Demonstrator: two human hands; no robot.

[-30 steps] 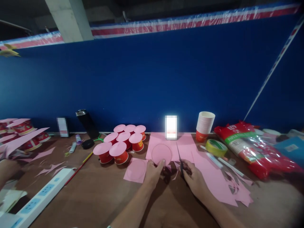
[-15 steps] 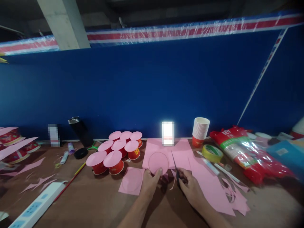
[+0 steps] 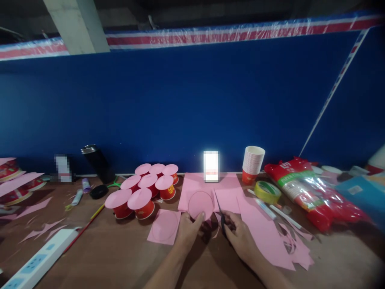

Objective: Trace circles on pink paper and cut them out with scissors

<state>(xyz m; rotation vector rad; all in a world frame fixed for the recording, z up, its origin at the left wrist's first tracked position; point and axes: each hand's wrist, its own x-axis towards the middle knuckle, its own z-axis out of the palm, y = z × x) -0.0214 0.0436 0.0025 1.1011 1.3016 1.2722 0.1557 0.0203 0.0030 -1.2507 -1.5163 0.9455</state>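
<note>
Between the thumb and fingers of my left hand [image 3: 191, 228] is a round pink paper disc [image 3: 200, 204] with a dark outline near its rim. My right hand [image 3: 236, 230] grips black-handled scissors [image 3: 219, 206], their blades pointing up and away, close beside the disc's right edge. Under and behind the disc lie pink paper sheets [image 3: 188, 182]. Left of my left hand, a pink paper square [image 3: 164, 226] with a circle drawn on it rests on the table. Several red paper cups [image 3: 146, 210] topped with pink discs stand further left.
Stacked white cups [image 3: 253, 160], yellow tape [image 3: 267, 192], markers [image 3: 285, 216] and a red plastic bag of cups [image 3: 300, 184] lie to the right. Pink scraps [image 3: 296, 249] sit by my right arm. A power strip [image 3: 39, 259] and black bottle [image 3: 98, 164] are at left.
The scissors have shifted slightly left, closer to the disc's right edge. My view has tilted and moved a little; both hands keep their hold.
</note>
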